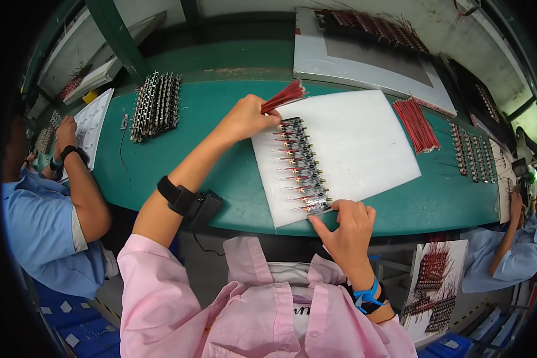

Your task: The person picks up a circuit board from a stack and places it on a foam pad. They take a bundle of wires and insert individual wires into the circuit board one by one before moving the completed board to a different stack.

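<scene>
Here, one white foam sheet (364, 143) lies on the green workbench (179, 161), and along its left edge runs a single row of small metal parts with red wire leads (301, 167); the row holds roughly a dozen pieces, though they sit too tightly to count for sure. The left hand (247, 116) is closed around one bundle of red wires (285, 95), pinching it near the lower end so the wires fan up and to the right, just above the top of the row. The right hand (349, 224) rests at the near end of the row, fingers loosely curled, the thumb and forefinger touching the sheet's front edge beside the last part; whether it pinches anything I cannot tell.

One black wrist strap with a box sits on the left forearm, and one blue band on the right wrist. A second loose bundle of red wires (416, 124) lies at the sheet's far right corner, just off it. One block of metal parts (156, 106) stands to the left on the bench, well apart from the sheet, and several rows of parts (472, 150) lie to the right. Two people in blue shirts work at either side, one at the left (48, 227) and one at the right (507, 250). Nothing covers the row.
</scene>
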Demonstrator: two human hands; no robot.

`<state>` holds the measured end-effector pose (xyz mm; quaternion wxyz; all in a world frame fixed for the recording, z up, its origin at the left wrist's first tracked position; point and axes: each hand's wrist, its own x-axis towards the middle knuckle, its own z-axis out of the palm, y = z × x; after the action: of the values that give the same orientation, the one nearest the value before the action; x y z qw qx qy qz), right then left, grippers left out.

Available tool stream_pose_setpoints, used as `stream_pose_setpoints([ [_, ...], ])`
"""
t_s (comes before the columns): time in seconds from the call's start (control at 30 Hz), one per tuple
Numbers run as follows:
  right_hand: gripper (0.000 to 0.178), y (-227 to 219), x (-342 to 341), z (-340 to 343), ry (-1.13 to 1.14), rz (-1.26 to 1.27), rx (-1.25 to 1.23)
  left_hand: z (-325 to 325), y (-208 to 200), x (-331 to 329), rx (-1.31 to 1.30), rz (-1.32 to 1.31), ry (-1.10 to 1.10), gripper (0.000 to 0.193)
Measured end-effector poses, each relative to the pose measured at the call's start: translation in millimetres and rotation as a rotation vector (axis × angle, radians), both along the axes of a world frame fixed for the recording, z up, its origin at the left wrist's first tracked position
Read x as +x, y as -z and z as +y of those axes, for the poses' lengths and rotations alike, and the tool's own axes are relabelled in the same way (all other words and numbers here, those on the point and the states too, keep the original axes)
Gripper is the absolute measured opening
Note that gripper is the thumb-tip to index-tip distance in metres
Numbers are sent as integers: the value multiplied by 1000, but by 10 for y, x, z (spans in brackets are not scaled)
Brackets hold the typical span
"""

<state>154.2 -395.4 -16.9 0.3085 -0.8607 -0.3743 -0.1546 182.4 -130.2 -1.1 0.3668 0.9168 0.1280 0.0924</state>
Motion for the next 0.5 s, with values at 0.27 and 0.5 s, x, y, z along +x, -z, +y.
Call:
stream_pose_setpoints([
  [0.27, 36, 44, 8, -42, -9, -38, 2, -126, -181, -35, -340, 182, -75, 19],
  [0.5, 36, -83, 151, -130, -29, 19, 51, -83, -217, -164, -426, 220, -108, 22],
])
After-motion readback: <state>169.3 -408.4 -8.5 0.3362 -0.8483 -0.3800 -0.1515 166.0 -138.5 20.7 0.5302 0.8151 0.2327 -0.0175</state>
